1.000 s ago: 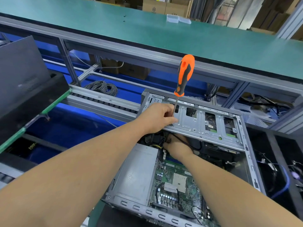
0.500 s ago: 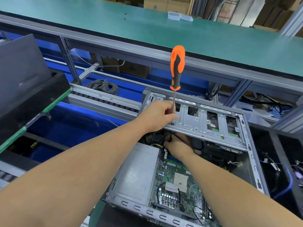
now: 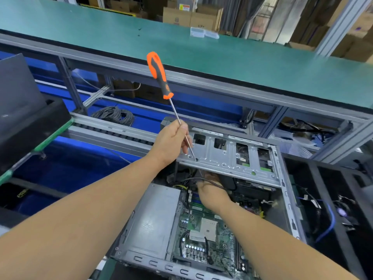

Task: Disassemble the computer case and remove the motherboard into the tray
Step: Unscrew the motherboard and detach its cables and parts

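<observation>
Below the green bench, motherboard [image 3: 203,229] sits inside the case [image 3: 232,158]; left hand [image 3: 171,142] fingers pinch the screwdriver [image 3: 159,75]; right hand [image 3: 214,193] fingers hidden.

Two bare forearms reach forward, the left hand raised and gripping, the right hand lower and reaching in.

The left hand [image 3: 171,141] sits at the end of a long bare forearm that runs up from the lower left corner of the view; its fingers and thumb curl round the thin metal shaft of an orange-and-black-handled screwdriver [image 3: 161,77], pinching it well below the handle. The right hand [image 3: 212,191] comes in on a bare forearm from the lower right corner, back of the hand upward, wrist bent down, fingers tucked forward out of sight so their grip cannot be told.
</observation>
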